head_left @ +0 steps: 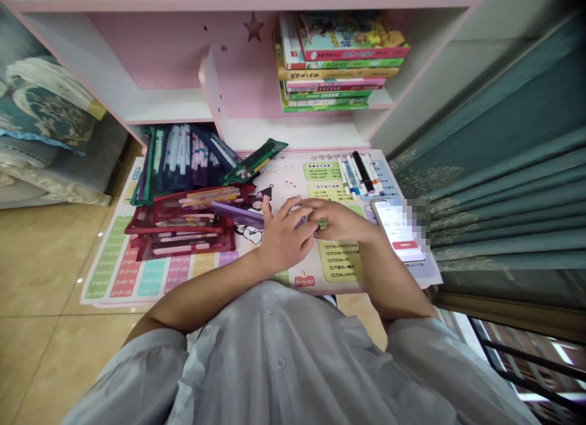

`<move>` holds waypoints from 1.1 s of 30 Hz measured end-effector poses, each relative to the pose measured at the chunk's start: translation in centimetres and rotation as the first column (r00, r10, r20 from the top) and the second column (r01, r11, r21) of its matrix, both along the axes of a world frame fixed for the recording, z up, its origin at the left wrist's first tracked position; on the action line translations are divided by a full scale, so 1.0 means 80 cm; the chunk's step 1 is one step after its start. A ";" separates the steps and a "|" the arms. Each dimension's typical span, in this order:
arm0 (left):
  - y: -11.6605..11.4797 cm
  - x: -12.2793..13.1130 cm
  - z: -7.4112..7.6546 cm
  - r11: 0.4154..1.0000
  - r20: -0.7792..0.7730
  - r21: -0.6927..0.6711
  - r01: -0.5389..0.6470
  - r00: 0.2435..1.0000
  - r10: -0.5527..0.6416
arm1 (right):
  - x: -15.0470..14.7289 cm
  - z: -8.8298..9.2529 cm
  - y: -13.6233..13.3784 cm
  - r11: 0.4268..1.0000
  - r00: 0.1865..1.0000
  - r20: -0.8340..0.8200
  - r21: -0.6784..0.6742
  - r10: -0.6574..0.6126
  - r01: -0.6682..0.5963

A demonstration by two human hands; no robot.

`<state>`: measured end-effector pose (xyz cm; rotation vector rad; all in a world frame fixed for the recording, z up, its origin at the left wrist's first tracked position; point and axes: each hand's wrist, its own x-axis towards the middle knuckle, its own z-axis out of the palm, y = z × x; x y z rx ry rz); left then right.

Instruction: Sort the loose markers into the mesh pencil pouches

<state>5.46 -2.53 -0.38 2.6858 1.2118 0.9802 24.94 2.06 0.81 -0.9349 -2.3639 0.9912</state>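
Both my hands meet over the middle of a printed desk mat (151, 272). My left hand (281, 236) curls its fingers round a flat purple pencil case (238, 214) that pokes out to the left. My right hand (339, 220) lies against the left one, fingers bent and pinching something small near the case's end; I cannot make out what. Red mesh pencil cases (183, 229) filled with pens lie just left of my hands.
A stack of dark blue and green pencil cases (183, 156) lies at the back left. Several markers (359, 174) lie at the back right, with a lit phone (398, 229) beside my right wrist. Books (339, 61) are piled on the pink shelf. A teal curtain (503, 181) hangs on the right.
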 end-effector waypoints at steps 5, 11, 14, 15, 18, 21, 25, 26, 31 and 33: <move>0.007 0.001 -0.002 0.998 -0.019 0.037 0.048 0.999 -0.047 | 0.002 0.000 -0.001 0.999 0.999 -0.005 0.007 -0.041 0.041; 0.010 -0.002 0.002 0.999 0.042 0.041 -0.031 0.999 0.029 | 0.005 -0.004 -0.001 0.993 0.983 -0.143 -0.020 -0.119 0.117; 0.007 -0.002 0.006 0.996 0.077 0.048 -0.079 0.994 0.075 | 0.005 -0.002 -0.001 0.989 0.967 -0.205 -0.024 -0.149 0.147; 0.007 -0.001 0.007 0.995 0.086 0.046 -0.090 0.993 0.086 | 0.005 -0.001 -0.001 0.988 0.966 -0.207 -0.024 -0.154 0.152; 0.006 0.004 0.008 0.992 0.123 0.011 -0.128 0.984 0.126 | 0.005 -0.002 0.000 0.987 0.966 -0.204 -0.018 -0.160 0.159; 0.008 0.009 0.007 0.983 0.166 -0.054 -0.176 0.969 0.182 | 0.006 -0.005 0.002 0.988 0.968 -0.204 0.010 -0.150 0.155; 0.012 0.008 0.004 0.973 0.179 -0.092 -0.213 0.957 0.227 | 0.009 -0.011 0.006 0.987 0.972 -0.186 0.033 -0.147 0.156; 0.013 0.007 0.004 0.972 0.164 -0.104 -0.212 0.960 0.227 | 0.010 -0.012 0.007 0.987 0.972 -0.181 0.036 -0.147 0.156; 0.012 0.002 0.009 0.968 0.038 -0.198 -0.152 0.986 0.162 | 0.010 -0.013 0.007 0.986 0.977 -0.159 0.061 -0.144 0.155; 0.011 0.002 0.012 0.960 0.018 -0.252 -0.125 0.991 0.134 | 0.009 -0.014 0.006 0.985 0.979 -0.140 0.064 -0.148 0.158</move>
